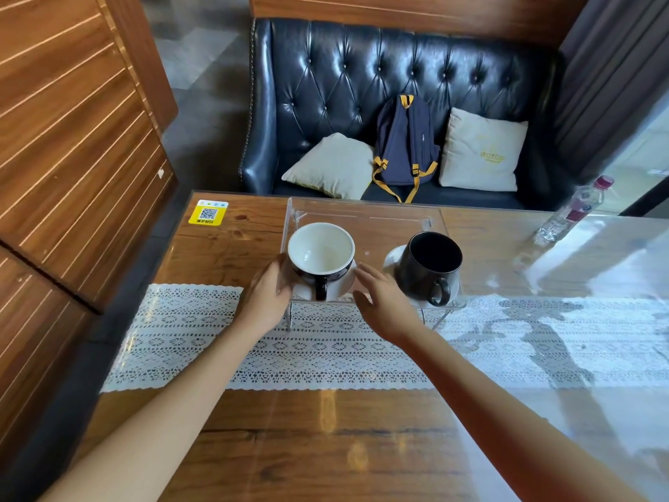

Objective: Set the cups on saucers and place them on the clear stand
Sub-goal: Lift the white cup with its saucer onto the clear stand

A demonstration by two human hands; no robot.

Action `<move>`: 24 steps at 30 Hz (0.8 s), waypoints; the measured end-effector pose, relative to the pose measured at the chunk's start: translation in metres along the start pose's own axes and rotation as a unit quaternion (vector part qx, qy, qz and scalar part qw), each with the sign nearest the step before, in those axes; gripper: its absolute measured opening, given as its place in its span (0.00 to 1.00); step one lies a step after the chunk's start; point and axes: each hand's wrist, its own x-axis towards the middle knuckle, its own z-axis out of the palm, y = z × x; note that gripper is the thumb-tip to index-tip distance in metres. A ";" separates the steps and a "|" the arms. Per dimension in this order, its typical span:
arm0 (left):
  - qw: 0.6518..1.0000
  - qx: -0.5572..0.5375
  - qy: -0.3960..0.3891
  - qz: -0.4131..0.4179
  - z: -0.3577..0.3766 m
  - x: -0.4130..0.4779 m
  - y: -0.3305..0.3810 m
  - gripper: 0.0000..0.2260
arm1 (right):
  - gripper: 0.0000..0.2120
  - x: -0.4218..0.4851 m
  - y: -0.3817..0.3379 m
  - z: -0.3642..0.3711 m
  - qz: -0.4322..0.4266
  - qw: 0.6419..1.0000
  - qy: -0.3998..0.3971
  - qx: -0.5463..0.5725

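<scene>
While both cups sit on saucers atop the clear stand [365, 215], its transparent edges are hard to trace. Left hand [268, 298] touches the saucer [340, 286] under the white-lined cup [320, 253] at the stand's left; grip extent cannot be told. Right hand [383, 302] hovers spread, holding nothing, beside the black cup [430, 268], whose saucer [392, 260] is mostly hidden.

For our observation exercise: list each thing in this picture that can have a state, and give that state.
White-lined cup: upright, empty, on its saucer.
Black cup: upright, on the stand.
Clear stand: holding both cups.
Left hand: open beside the saucer.
Right hand: open.
Bottle: capped, standing.
Backpack: zipped, propped.
</scene>
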 end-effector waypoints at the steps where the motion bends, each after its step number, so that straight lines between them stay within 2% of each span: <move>1: 0.999 0.044 0.010 0.017 0.000 -0.003 -0.003 0.09 | 0.22 -0.004 0.002 0.002 -0.010 1.000 0.002 -0.022; 2: 0.995 0.088 0.017 0.039 -0.001 -0.006 -0.006 0.04 | 0.23 -0.007 0.004 0.004 -0.024 0.999 0.001 -0.040; 5: 0.983 0.166 0.021 0.079 0.000 -0.009 -0.013 0.08 | 0.24 -0.013 0.007 0.011 -0.048 0.996 -0.020 -0.073; 10: 0.969 0.243 -0.015 0.052 -0.001 0.003 -0.011 0.14 | 0.23 -0.006 0.002 0.013 -0.044 0.994 -0.039 -0.087; 16: 0.967 0.251 -0.029 0.036 0.002 0.020 -0.001 0.15 | 0.24 0.018 -0.002 0.006 -0.018 0.992 -0.070 -0.106; 24: 0.971 0.233 -0.052 0.009 0.000 0.056 0.009 0.15 | 0.25 0.048 -0.002 0.004 0.021 0.986 -0.073 -0.149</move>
